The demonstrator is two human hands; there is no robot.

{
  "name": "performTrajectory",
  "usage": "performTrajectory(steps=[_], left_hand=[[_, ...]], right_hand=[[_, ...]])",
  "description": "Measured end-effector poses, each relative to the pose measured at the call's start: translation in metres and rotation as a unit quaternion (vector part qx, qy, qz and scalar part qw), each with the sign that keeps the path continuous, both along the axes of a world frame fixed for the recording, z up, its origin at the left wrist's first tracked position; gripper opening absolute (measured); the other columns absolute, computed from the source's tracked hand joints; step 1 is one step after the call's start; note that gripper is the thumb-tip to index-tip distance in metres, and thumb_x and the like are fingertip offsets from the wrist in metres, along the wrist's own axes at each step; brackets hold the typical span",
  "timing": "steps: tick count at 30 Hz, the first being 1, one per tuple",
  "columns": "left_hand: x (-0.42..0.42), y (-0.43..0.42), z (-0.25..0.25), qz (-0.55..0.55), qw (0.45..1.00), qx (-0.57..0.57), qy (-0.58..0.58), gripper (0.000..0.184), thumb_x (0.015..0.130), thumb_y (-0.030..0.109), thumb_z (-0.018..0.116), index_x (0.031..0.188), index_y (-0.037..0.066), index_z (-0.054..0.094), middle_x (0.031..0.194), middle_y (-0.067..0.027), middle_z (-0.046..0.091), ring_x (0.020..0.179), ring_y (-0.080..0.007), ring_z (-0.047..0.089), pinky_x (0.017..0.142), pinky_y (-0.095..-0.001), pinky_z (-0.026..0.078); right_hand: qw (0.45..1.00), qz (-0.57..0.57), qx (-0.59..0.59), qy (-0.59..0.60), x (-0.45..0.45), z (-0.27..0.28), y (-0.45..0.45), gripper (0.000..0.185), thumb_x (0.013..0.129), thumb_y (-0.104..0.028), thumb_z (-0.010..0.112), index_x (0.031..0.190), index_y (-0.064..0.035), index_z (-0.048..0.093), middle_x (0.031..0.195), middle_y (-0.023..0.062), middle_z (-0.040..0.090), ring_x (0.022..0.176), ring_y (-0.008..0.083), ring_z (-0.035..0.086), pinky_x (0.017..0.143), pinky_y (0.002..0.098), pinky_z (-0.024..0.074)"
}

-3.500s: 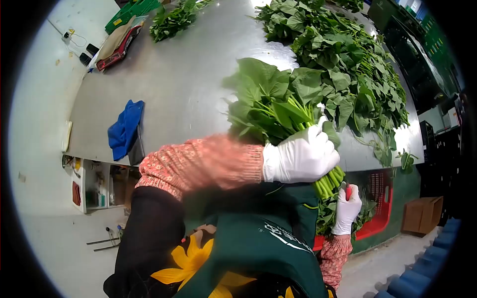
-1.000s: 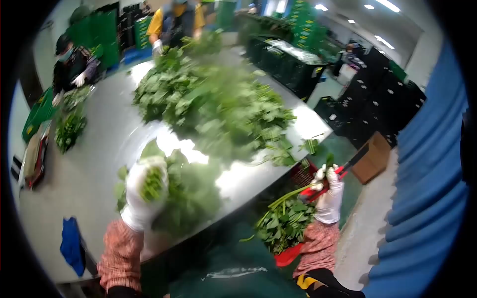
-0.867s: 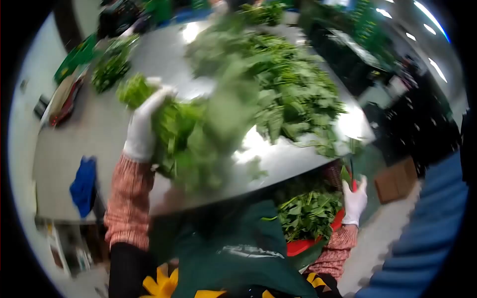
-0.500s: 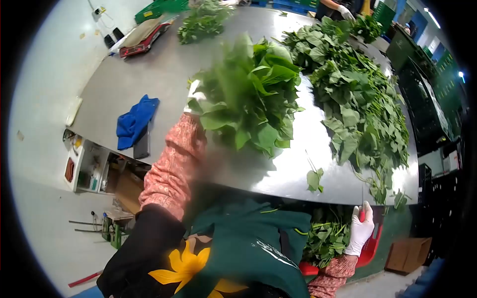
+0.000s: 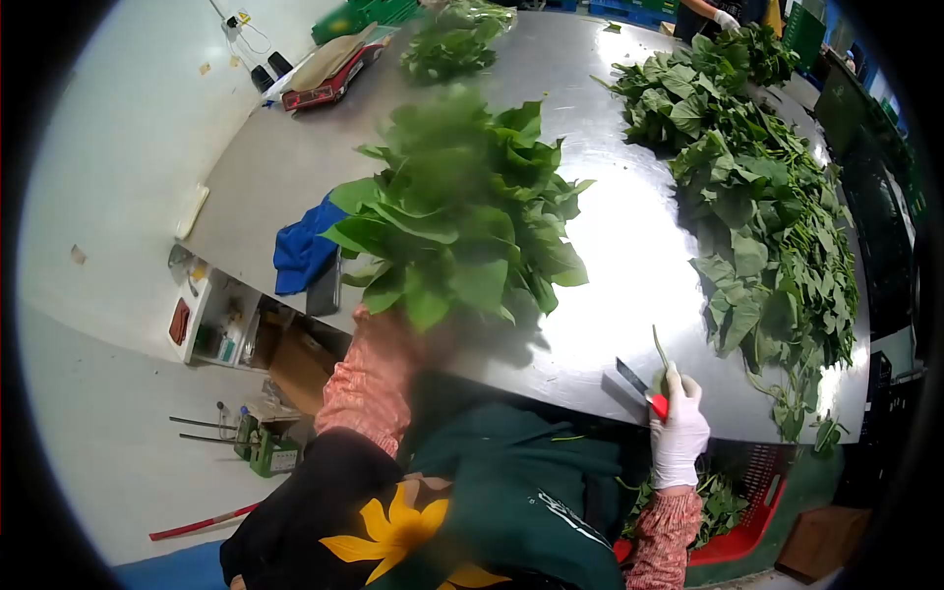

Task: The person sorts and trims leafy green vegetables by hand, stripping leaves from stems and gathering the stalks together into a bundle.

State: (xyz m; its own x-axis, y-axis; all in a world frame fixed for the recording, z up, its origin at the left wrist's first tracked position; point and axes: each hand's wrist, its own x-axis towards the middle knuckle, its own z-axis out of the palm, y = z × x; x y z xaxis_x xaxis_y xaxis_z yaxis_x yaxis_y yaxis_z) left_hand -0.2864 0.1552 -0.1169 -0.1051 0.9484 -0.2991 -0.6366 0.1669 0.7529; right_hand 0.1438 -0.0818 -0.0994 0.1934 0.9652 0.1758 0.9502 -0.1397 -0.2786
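Note:
A big bunch of leafy greens (image 5: 462,226) is held up over the metal table, gripped by my left hand, which the leaves hide; only the patterned pink sleeve (image 5: 369,383) shows below. The leaves nearest the camera are blurred. My right hand (image 5: 678,433), in a white glove, is closed around the red handle of a knife (image 5: 634,379) at the table's front edge. The blade points up and left. A thin green stem (image 5: 660,346) rises from the fingers of the same hand. Right of it lies a long heap of leafy greens (image 5: 767,216).
On the metal table (image 5: 610,256) lie a blue cloth (image 5: 305,251), a dark flat object (image 5: 324,290), a red scale-like device (image 5: 329,84) and another leafy bunch (image 5: 447,44). A red crate (image 5: 757,501) with greens stands below the edge. Another person's gloved hand (image 5: 726,20) shows at the far end.
My right hand has moved up and left onto the table edge with the knife and now has a stem. The loose sprig is gone from the table. The left-hand bunch has turned.

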Motion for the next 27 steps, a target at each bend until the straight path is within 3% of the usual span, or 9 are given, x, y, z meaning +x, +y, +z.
performTrajectory(steps=[3, 7, 11, 12, 13, 16, 19, 21, 27], left_hand=[[-0.009, 0.003, -0.004, 0.012, 1.0, -0.005, 0.005, 0.023, 0.096, 0.01, 0.052, 0.116, 0.0, 0.06, 0.104, -0.009, 0.067, 0.091, -0.021, 0.067, 0.08, -0.0334, 0.057], [-0.018, 0.009, -0.006, 0.023, 1.0, -0.008, 0.008, 0.023, 0.096, 0.009, 0.052, 0.116, 0.0, 0.059, 0.103, -0.0091, 0.067, 0.091, -0.0212, 0.067, 0.08, -0.0331, 0.057], [-0.021, 0.017, -0.005, 0.029, 1.0, -0.006, 0.01, 0.024, 0.096, 0.009, 0.053, 0.117, 0.0, 0.059, 0.103, -0.0093, 0.067, 0.091, -0.0213, 0.067, 0.08, -0.0328, 0.057], [-0.021, 0.019, -0.005, 0.032, 0.999, -0.005, 0.01, 0.024, 0.096, 0.008, 0.053, 0.117, 0.0, 0.059, 0.103, -0.0094, 0.067, 0.091, -0.0213, 0.067, 0.08, -0.0328, 0.057], [-0.022, 0.022, -0.004, 0.033, 0.999, -0.004, 0.01, 0.024, 0.096, 0.008, 0.053, 0.117, 0.0, 0.059, 0.103, -0.0094, 0.067, 0.091, -0.0213, 0.067, 0.08, -0.0327, 0.057], [-0.026, 0.028, 0.003, 0.036, 0.999, 0.006, 0.012, 0.024, 0.095, 0.008, 0.053, 0.118, 0.0, 0.058, 0.102, -0.0095, 0.067, 0.091, -0.0214, 0.067, 0.08, -0.0325, 0.057], [-0.036, 0.03, 0.014, 0.036, 0.999, 0.022, 0.012, 0.025, 0.095, 0.007, 0.053, 0.118, -0.001, 0.058, 0.102, -0.0097, 0.067, 0.091, -0.0215, 0.067, 0.08, -0.0323, 0.057], [-0.044, 0.029, 0.027, 0.037, 0.998, 0.039, 0.015, 0.025, 0.095, 0.007, 0.053, 0.118, -0.001, 0.058, 0.102, -0.0097, 0.067, 0.091, -0.0216, 0.067, 0.08, -0.0321, 0.057], [-0.071, 0.036, 0.072, 0.041, 0.991, 0.12, 0.044, 0.026, 0.094, 0.006, 0.053, 0.119, -0.001, 0.057, 0.101, -0.01, 0.067, 0.091, -0.0218, 0.067, 0.08, -0.0317, 0.057]], right_hand=[[1.0, -0.02, 0.009, 0.015, 0.024, -0.006, -0.014, 0.027, 0.082, -0.017, 0.072, 0.108, -0.0156, 0.067, 0.101, 0.0076, 0.062, 0.074, 0.0322, 0.066, 0.064, 0.0409, 0.0522], [0.993, -0.113, 0.042, -0.004, 0.082, -0.007, -0.055, 0.022, 0.084, -0.008, 0.067, 0.105, -0.0126, 0.065, 0.098, 0.0093, 0.061, 0.087, 0.0334, 0.064, 0.073, 0.0403, 0.0517], [0.964, -0.254, -0.03, -0.076, 0.141, -0.006, -0.118, 0.033, 0.084, -0.004, 0.068, 0.115, -0.0116, 0.064, 0.108, 0.0086, 0.063, 0.095, 0.0323, 0.064, 0.079, 0.0385, 0.0516], [0.966, -0.237, 0.064, -0.084, 0.149, -0.013, -0.13, 0.039, 0.084, -0.001, 0.067, 0.122, -0.0097, 0.063, 0.111, 0.0092, 0.064, 0.098, 0.0302, 0.064, 0.082, 0.0381, 0.0513], [0.945, -0.325, -0.002, -0.025, 0.145, -0.001, -0.133, 0.057, 0.088, -0.003, 0.067, 0.141, -0.0078, 0.049, 0.135, 0.0141, 0.057, 0.122, 0.0308, 0.055, 0.1, 0.0358, 0.0442], [0.94, -0.335, 0.063, -0.025, 0.131, 0.008, -0.131, 0.07, 0.086, 0.002, 0.067, 0.149, -0.0087, 0.038, 0.141, 0.0158, 0.052, 0.128, 0.0308, 0.052, 0.104, 0.036, 0.0417], [0.951, -0.303, 0.06, 0.01, 0.123, 0.0, -0.116, 0.062, 0.085, 0.005, 0.066, 0.143, -0.0067, 0.047, 0.132, 0.0148, 0.059, 0.116, 0.0256, 0.059, 0.094, 0.033, 0.0484], [0.964, -0.212, 0.161, 0.004, 0.098, -0.003, -0.084, 0.05, 0.086, 0.003, 0.066, 0.134, -0.0077, 0.057, 0.101, 0.0119, 0.066, 0.088, 0.0254, 0.064, 0.082, 0.0338, 0.0522], [0.993, -0.076, 0.091, 0.006, 0.051, 0.003, -0.001, 0.043, 0.079, -0.015, 0.075, 0.121, -0.0102, 0.064, 0.087, 0.0102, 0.063, 0.074, 0.0327, 0.064, 0.064, 0.0397, 0.0512]])
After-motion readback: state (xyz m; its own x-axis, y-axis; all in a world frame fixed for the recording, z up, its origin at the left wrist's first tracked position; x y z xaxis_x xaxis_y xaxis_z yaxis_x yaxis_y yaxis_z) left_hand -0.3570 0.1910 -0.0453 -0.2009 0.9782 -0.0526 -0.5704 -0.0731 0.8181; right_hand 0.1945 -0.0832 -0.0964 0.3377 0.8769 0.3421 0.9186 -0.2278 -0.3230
